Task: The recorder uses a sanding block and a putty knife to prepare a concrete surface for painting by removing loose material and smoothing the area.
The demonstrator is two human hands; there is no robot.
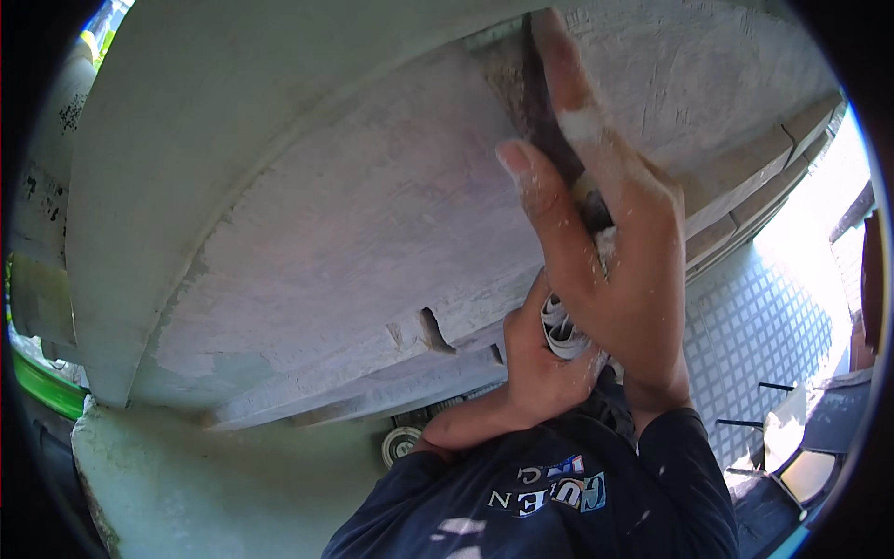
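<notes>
My right hand (633, 242) is raised and closed around a putty knife (533, 93). Its index finger lies along the blade, and white dust marks the skin. The wide tip rests at the upper edge of a pale, plastered surface (345, 224), where it meets a smooth greenish-grey border (223, 102). Below and partly behind it, my left hand (548, 368) is closed round a crumpled, folded white thing (562, 331); most of that is hidden, so I cannot tell its kind.
A slot-like hole (434, 331) pierces the plastered surface near its lower edge. Ledges (764, 168) jut out at the right. Beyond them lie a checkered tiled floor (764, 326) and a chair (808, 477). A green rounded object (47, 387) is at the far left.
</notes>
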